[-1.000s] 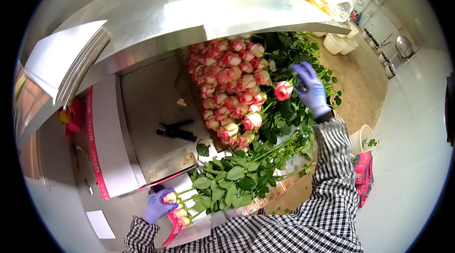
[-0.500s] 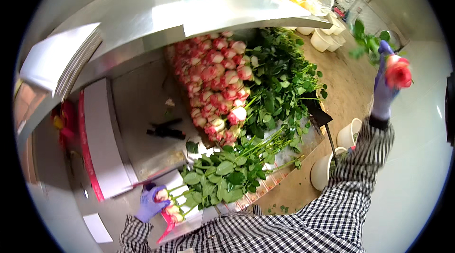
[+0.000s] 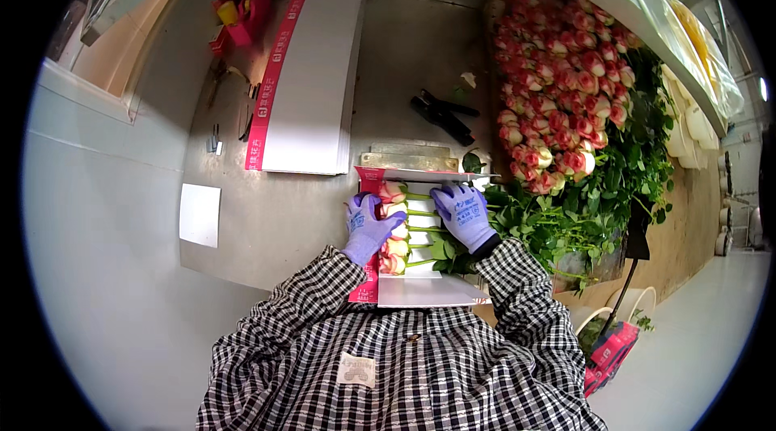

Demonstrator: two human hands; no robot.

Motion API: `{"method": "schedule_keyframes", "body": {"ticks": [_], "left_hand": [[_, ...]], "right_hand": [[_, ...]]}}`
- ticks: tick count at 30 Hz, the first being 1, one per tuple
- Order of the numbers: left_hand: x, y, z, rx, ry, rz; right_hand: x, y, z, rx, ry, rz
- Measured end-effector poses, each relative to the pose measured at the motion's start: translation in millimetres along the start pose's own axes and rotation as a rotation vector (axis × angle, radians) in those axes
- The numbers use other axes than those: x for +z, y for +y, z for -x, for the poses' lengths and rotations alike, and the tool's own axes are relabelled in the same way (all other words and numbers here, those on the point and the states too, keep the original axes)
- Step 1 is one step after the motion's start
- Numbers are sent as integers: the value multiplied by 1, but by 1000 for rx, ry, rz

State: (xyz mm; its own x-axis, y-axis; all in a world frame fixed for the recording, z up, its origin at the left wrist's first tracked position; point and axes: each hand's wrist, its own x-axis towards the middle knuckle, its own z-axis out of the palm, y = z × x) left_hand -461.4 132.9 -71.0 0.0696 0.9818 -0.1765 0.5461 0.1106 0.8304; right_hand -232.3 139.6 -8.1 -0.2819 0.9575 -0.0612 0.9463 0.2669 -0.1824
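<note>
A row of pink-and-cream roses [image 3: 394, 246] lies on a white wrapping sheet [image 3: 424, 292] with a pink printed edge, heads to the left and stems to the right. My left hand [image 3: 370, 231], in a lilac glove, is closed about a rose head [image 3: 394, 192] near the far end of the row; its grip is partly hidden. Across the sheet, my gloved right hand [image 3: 464, 214] has its fingers curled down over the rose stems. Leafy stems [image 3: 529, 217] spread to the right of that hand.
A stack of white sheets [image 3: 311, 84] with a pink edge lies at the far left. Black pruning shears [image 3: 444, 116] rest beyond the wrap. Many roses [image 3: 562, 92] are heaped at the far right, under a metal shelf. A pink container [image 3: 250, 15] stands at the back left.
My right hand has come in from the far right, where it held up a single rose, to the stems on the sheet. My left hand remains by the rose heads. The view has turned.
</note>
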Motion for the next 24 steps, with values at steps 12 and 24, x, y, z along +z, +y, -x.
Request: {"method": "schedule_keyframes", "body": {"ticks": [12, 24], "left_hand": [[-2, 6, 4, -30, 8, 105], [-20, 34, -7, 234, -55, -114]], "right_hand": [[18, 18, 0, -171, 188, 83], [-34, -6, -3, -35, 31, 32]]}}
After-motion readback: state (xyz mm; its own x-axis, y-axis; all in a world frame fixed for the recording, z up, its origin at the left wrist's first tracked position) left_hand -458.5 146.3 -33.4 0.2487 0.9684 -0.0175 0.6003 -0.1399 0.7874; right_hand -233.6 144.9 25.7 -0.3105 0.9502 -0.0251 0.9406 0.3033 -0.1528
